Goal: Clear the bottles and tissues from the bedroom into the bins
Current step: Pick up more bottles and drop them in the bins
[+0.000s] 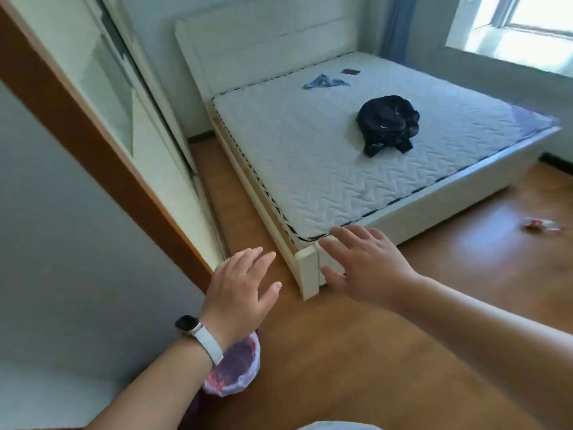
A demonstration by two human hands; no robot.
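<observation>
My left hand (242,283) and right hand (362,265) hold nothing, fingers apart; blurred red-and-white litter (541,226) lies unbinned, well apart from the white-lined bin (252,369).

Bright daylight from window (524,29), floor (483,246) glare, soft blur, bowed edges

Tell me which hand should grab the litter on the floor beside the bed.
Right, probably. The right hand is open, empty and nearer the litter; the left hand hovers by the bin, farther off.
</observation>
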